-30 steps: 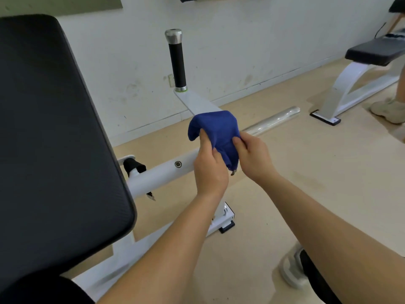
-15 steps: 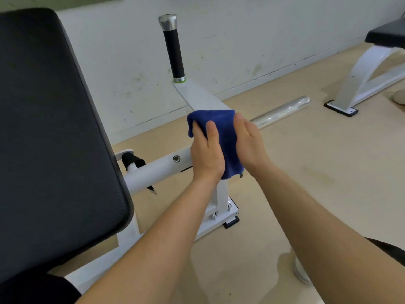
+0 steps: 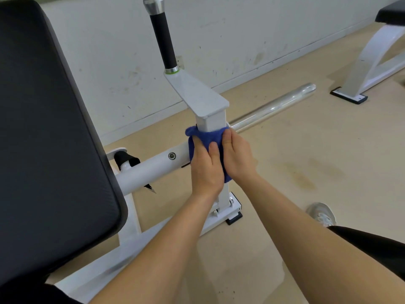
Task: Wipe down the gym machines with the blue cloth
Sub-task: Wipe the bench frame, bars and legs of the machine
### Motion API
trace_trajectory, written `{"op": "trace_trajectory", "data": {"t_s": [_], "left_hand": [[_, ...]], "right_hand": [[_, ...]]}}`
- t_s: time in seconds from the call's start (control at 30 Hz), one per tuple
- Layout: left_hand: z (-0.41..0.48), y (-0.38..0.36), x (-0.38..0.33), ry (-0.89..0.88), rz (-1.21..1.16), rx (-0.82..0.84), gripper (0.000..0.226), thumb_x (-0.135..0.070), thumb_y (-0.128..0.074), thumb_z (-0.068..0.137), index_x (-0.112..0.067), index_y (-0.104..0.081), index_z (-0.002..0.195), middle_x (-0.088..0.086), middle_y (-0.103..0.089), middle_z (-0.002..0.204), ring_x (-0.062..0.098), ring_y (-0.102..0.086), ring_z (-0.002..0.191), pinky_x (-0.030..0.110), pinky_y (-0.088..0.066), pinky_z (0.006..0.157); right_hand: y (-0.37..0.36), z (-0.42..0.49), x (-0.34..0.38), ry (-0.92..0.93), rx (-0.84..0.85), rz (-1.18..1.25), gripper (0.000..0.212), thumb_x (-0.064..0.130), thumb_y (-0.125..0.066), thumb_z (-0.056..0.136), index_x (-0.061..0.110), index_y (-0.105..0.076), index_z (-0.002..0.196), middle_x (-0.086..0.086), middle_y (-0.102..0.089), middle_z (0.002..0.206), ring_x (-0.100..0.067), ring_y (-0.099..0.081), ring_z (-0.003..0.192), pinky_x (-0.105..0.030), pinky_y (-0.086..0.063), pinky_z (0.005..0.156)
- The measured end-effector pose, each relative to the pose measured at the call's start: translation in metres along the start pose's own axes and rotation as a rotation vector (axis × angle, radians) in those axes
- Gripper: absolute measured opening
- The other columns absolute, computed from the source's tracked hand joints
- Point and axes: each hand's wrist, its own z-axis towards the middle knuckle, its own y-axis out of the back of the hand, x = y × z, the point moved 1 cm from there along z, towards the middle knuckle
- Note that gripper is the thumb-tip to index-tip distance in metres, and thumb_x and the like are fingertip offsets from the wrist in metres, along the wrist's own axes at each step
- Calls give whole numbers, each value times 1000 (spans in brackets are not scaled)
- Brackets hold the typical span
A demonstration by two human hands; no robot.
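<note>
Scuffed wall stands behind the white post [image 3: 213, 123]. Both left hand [image 3: 205, 172] and right hand [image 3: 238, 156] clasp the blue cloth [image 3: 208, 137] around it; a loose grip could let it slide off.

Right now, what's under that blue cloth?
The blue cloth wraps the white upright post where it meets the round white bar. The left hand and right hand grip it, so the joint itself is hidden.

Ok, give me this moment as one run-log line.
stage: wipe | blue cloth: wrapped round white post | left hand: grips cloth | right hand: grips cloth
</note>
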Motion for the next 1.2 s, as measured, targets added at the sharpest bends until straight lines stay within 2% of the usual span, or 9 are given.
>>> {"op": "trace_trajectory", "data": {"t_s": [0.13, 0.23, 0.4, 0.5, 0.63, 0.77, 0.93, 1.07, 1.2], "left_hand": [[30, 1, -34, -102, -92, -92, 50, -36, -36, 96, -8, -40, 137, 1, -62, 115, 9, -60, 101, 17, -45, 85], [34, 6, -30, -194, -59, -103, 54, -36, -36, 96, -5, -39, 140, 1, -60, 124, 8, -57, 105, 11, -41, 86], [23, 5, -4, -147, -5, 7, 51, -19, -42, 97, -9, -33, 146, -9, -55, 123, -12, -53, 99, 6, -38, 82], [9, 3, 7, -4, 61, 93, 49, -22, -40, 102, -18, -29, 149, -10, -51, 121, 2, -52, 97, 19, -39, 81], [11, 8, -5, 34, 26, 97, 40, -26, -38, 101, -14, -36, 139, -5, -57, 117, 8, -58, 96, 27, -46, 83], [29, 10, -31, -50, -6, -8, 37, -22, -38, 102, -10, -37, 137, -2, -60, 117, 3, -56, 99, 3, -39, 80], [18, 2, -3, -19, 43, 15, 38, -15, -40, 102, -8, -37, 139, -7, -57, 111, -19, -53, 87, -2, -36, 67], [2, -7, 17, 51, 117, 12, 41, -20, -43, 101, -17, -36, 141, -11, -59, 111, -2, -56, 84, 7, -38, 63], [-7, -14, 28, 60, 163, -51, 41, -31, -42, 102, -15, -41, 140, 0, -63, 123, 16, -58, 100, 16, -34, 71]], "right_hand": [[7, 18, 30, 97, -45, 85, 32, 26, -29, 109, 14, -59, 104, 1, -67, 92, -14, -60, 82, -29, -46, 72], [7, 21, 24, 136, -23, 49, 34, 27, -26, 108, 17, -59, 103, -2, -68, 94, -21, -61, 83, -34, -46, 72], [1, 12, -10, 73, 47, -30, 35, 23, -30, 109, 28, -48, 79, 12, -56, 73, -3, -49, 65, -28, -33, 61], [2, 1, -22, -8, 137, -91, 37, 21, -32, 109, 29, -46, 75, 9, -55, 74, -7, -49, 67, -28, -30, 66], [5, -3, -8, -24, 142, -11, 31, 29, -31, 109, 18, -59, 108, -1, -65, 95, -18, -58, 85, -32, -41, 74], [14, 8, 17, 52, 81, 61, 30, 34, -31, 108, 22, -58, 101, 9, -66, 93, -8, -60, 85, -23, -44, 72], [9, 11, -1, 67, 101, -92, 28, 31, -35, 108, 22, -53, 89, 5, -61, 79, -13, -55, 71, -25, -37, 61], [-3, 2, -33, -7, 127, -162, 28, 28, -38, 107, 19, -53, 85, 6, -56, 71, -9, -53, 66, -22, -34, 57], [-5, -1, -42, -22, 100, -189, 32, 29, -42, 106, 11, -60, 86, 0, -61, 71, -15, -53, 66, -23, -33, 55]]}}
